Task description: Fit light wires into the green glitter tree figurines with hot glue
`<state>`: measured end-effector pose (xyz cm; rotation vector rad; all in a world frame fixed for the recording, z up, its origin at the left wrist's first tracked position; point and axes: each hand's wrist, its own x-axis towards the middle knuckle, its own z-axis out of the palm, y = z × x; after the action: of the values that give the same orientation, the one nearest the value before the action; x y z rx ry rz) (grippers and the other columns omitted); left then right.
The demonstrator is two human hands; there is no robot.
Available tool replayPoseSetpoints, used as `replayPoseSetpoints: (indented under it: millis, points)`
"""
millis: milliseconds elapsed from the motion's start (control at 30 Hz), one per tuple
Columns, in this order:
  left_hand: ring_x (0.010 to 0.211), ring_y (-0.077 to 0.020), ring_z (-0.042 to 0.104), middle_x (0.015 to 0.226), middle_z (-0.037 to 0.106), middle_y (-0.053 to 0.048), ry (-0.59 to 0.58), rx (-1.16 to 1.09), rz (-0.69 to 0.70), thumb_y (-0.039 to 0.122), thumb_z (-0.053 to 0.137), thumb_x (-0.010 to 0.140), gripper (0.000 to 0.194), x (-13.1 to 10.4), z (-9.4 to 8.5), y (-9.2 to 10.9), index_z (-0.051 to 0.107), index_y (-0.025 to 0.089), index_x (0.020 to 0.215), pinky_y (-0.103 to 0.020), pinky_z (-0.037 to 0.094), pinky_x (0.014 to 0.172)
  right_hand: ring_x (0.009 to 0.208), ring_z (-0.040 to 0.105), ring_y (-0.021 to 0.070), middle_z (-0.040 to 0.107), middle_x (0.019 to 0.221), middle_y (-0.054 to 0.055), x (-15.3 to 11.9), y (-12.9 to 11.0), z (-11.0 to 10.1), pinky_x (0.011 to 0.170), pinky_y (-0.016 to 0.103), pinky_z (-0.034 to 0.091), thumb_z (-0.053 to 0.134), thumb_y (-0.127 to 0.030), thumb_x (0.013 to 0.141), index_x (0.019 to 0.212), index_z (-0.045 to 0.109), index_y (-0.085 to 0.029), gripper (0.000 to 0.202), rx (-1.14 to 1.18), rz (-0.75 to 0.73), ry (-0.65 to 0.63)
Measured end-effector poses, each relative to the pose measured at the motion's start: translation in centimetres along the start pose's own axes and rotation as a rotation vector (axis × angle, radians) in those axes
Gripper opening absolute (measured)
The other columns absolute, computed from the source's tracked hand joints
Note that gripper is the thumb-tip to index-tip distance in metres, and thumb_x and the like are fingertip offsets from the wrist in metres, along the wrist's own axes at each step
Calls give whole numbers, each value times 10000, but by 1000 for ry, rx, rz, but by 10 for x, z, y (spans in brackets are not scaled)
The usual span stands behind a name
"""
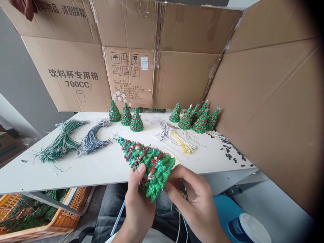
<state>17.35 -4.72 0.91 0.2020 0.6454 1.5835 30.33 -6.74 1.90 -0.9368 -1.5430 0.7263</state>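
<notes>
A glittery green miniature Christmas tree (149, 163) with red garlands and coloured balls lies tilted in my left hand (140, 199), its star tip pointing up and left. The left thumb presses on its side, and the fingers pass behind it. Closed at the tree's base is my right hand (194, 199), with thumb and fingers bent together. What sits between those fingertips is hidden behind the base. Thin pale wires (179, 219) hang below the right hand.
On the white table (101, 172) lie a green-white wire bundle (60, 141), a blue-white one (93, 138) and yellow wires (183, 143). Several small trees (199, 121) stand behind. Black bits (229, 152) lie right. Cardboard (187, 77) walls the back. An orange basket (58, 222) stands below.
</notes>
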Motion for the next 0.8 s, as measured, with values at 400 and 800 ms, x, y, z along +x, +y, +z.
replayPoseSetpoints:
  millis: [400, 800]
  points:
    - [867, -255, 793, 971, 868, -87, 59, 45, -109, 479, 1005, 628, 392, 3, 11, 6, 872, 197, 865, -338, 677, 796, 829, 673, 192, 718, 885, 6, -2, -6, -5, 789, 306, 554, 710, -344, 1104, 944, 720, -246, 188, 29, 117, -83]
    - [870, -269, 821, 1003, 887, -101, 23, 1, -96, 455, 1005, 668, 388, 6, 4, 5, 882, 189, 921, -298, 656, 723, 893, 680, 199, 757, 929, 37, -4, -3, -4, 834, 293, 548, 710, -444, 1129, 1002, 776, -230, 257, 255, 258, -135]
